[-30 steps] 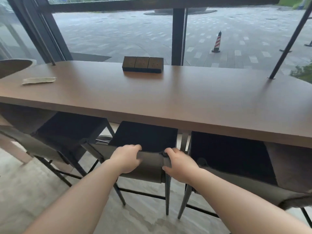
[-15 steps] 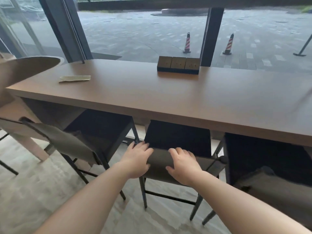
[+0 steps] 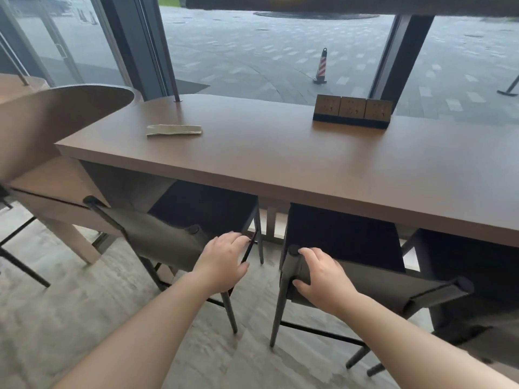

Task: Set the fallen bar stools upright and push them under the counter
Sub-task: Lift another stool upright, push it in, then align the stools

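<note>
I am observing the middle grey-backed bar stool with dark metal legs [image 3: 373,287] standing upright on the pale floor [image 3: 70,318], its dark seat sitting under the front edge of the long brown wooden bench [image 3: 280,153]. My right hand [image 3: 323,279] is resting on the left end of its backrest, fingers [image 3: 310,255] curled over the top edge and thumb pressing the near face, gripping it. A second grey-backed bar stool [image 3: 165,242] is standing upright just to the left, its seat also partly under the bench. My left hand [image 3: 224,262] is lying between the two stools, fingers loosely spread and touching the thin dark frame of the left one; I cannot tell whether they are closing on it. On the bench top, a folded pale paper strip [image 3: 174,130] is lying to the left, and a brown three-socket power block [image 3: 352,110] is sitting at the far edge. A striped traffic cone [image 3: 321,66] is standing outside the window.
</note>
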Available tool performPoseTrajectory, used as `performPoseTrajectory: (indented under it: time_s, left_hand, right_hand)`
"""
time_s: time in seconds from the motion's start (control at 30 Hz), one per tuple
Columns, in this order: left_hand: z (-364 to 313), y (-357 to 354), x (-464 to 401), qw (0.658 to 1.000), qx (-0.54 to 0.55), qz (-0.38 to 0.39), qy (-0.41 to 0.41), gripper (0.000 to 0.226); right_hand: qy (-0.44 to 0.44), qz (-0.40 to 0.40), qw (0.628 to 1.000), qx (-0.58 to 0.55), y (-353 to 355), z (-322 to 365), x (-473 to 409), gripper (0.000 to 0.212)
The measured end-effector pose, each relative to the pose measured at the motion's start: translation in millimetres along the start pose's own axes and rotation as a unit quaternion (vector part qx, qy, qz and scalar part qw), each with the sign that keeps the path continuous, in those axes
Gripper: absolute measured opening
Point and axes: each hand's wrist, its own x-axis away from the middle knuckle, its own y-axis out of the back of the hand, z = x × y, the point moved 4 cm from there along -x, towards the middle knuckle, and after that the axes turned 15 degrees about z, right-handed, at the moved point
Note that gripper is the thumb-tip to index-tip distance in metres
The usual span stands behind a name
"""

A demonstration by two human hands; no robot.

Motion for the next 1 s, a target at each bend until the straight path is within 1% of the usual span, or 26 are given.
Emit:
performPoseTrajectory:
  time_s: [0.1,0.17,0.27,0.37,0.5,0.6,0.7,0.77,0.87,0.93,1.0]
  left_hand:
    - [32.3,9.9,-5.0,0.999,-0.021,-0.012,0.035,0.059]
    - [51.1,14.5,-10.0,0.997,-0.047,-0.006,0.069,0.060]
    - [81.2,18.2,-22.6,0.989,-0.082,0.027,0.119,0.063]
    - [101.8,17.8,-32.4,0.980,-0.124,0.075,0.137,0.064]
    - [115.9,15.2,-44.7,0.972,-0.177,0.102,0.119,0.061]
    - [122.1,12.6,-54.2,0.974,-0.173,0.103,0.107,0.062]
    - [123.2,15.0,-59.4,0.979,-0.152,0.093,0.100,0.067]
    - [127.5,16.8,-62.3,0.983,-0.129,0.091,0.090,0.062]
    - [140.3,15.6,-68.6,0.986,-0.103,0.116,0.063,0.050]
    - [147.3,14.1,-71.6,0.984,-0.113,0.134,0.033,0.044]
    - [150.0,14.5,-72.9,0.983,-0.125,0.135,0.005,0.040]
  right_hand:
    - [-0.002,0.013,1.000,0.022,-1.6,4.4,-16.3,0.063]
    - [-0.004,0.020,1.000,0.023,0.7,4.4,-26.0,0.059]
    - [0.003,0.040,0.999,0.024,4.0,4.1,-44.8,0.053]
    - [0.006,0.073,0.996,0.054,5.2,-1.4,-60.0,0.048]
    - [0.007,0.102,0.992,0.076,6.2,-10.8,-74.0,0.036]
    - [0.009,0.122,0.989,0.083,4.3,-15.7,-82.3,0.037]
    - [-0.003,0.126,0.989,0.082,3.8,-17.3,-85.7,0.038]
    - [-0.015,0.128,0.989,0.076,2.4,-17.2,-87.0,0.039]
    - [-0.028,0.139,0.987,0.073,1.5,-17.1,-89.9,0.038]
    - [-0.037,0.145,0.986,0.070,1.3,-16.5,-90.5,0.032]
    - [-0.041,0.144,0.986,0.073,2.9,-14.9,-88.8,0.026]
